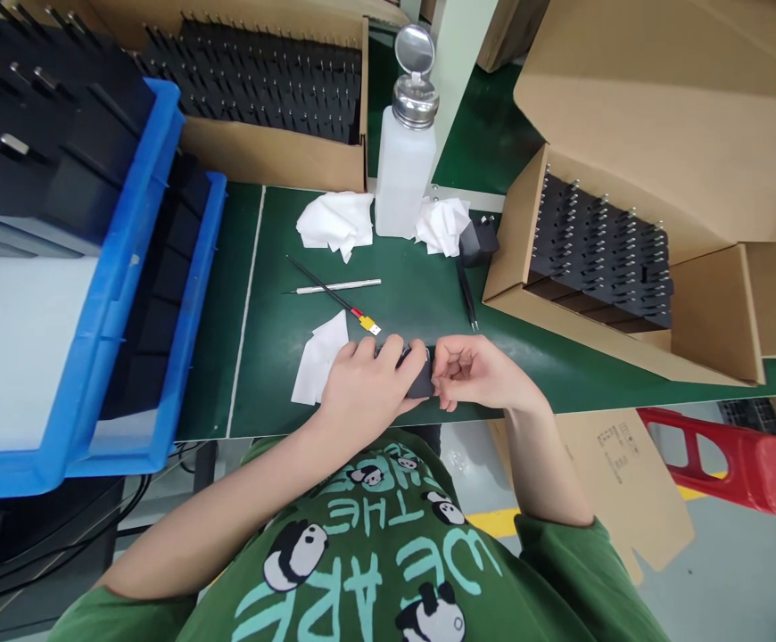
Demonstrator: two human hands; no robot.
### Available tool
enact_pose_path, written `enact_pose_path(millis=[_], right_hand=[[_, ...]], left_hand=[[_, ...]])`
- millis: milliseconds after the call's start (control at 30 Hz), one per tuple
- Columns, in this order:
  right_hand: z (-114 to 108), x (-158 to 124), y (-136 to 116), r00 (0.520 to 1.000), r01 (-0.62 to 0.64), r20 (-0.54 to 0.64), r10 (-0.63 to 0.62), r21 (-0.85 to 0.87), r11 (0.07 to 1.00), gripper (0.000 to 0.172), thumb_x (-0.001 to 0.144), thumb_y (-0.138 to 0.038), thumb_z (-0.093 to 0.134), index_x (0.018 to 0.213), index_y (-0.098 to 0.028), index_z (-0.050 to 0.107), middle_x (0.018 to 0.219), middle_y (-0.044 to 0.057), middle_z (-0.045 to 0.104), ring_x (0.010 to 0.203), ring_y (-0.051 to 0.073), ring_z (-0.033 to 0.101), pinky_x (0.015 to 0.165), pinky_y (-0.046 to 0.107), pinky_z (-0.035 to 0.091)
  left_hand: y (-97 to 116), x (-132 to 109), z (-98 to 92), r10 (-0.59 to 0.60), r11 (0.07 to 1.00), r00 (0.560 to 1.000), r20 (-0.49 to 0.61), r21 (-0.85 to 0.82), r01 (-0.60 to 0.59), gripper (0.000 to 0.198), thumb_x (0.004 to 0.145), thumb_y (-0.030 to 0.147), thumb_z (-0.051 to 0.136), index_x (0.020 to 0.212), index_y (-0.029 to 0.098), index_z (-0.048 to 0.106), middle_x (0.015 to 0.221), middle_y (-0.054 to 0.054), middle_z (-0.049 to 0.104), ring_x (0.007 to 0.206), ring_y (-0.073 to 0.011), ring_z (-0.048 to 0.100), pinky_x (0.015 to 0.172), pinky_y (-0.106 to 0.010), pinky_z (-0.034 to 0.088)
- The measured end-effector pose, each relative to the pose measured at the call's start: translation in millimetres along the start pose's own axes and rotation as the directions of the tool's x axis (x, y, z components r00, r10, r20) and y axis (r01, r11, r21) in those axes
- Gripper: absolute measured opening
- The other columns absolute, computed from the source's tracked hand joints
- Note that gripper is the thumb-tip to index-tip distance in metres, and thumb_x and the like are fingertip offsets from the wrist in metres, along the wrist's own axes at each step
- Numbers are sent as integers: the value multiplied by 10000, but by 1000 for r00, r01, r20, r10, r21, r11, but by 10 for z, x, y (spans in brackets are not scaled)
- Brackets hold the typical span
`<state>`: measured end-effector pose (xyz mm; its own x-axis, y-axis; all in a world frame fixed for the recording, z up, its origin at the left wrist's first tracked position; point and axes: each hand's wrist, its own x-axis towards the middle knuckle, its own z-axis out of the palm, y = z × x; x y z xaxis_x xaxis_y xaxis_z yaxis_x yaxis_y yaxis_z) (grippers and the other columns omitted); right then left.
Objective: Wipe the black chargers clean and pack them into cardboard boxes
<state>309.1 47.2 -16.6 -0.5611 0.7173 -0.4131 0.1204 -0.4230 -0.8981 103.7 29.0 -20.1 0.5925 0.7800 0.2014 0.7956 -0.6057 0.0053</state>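
Observation:
At the table's near edge, my left hand is wrapped over a black power adapter and covers most of it. My right hand is curled at the adapter's right end, with thumb and fingertips pinched together. Whatever lies between those fingertips is too small or hidden to tell. Just beyond the left hand lies a cable with a yellow USB plug, crossing a thin white pen-like tool. A flat white wipe is beside my left hand, and dark tweezers lie beyond the right.
A white pump bottle with its metal lid up stands between crumpled wipes. Another black adapter is near it. Open cartons of adapters stand at the right and back left. Blue trays are stacked left.

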Motion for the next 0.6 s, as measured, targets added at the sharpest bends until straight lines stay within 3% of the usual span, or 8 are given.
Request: enact_pose_path(millis=[600], right_hand=[[-32, 4, -25, 1000, -16, 22, 17, -43, 999, 217, 725, -190, 756, 735, -182, 539, 614, -29, 682, 517, 105, 675, 503, 180, 546]], left_hand=[[7, 2, -5, -9, 1000, 999, 46, -14, 9, 484, 868, 539, 675, 1215, 203, 637, 886, -72, 648, 707, -243, 601, 595, -368, 384]])
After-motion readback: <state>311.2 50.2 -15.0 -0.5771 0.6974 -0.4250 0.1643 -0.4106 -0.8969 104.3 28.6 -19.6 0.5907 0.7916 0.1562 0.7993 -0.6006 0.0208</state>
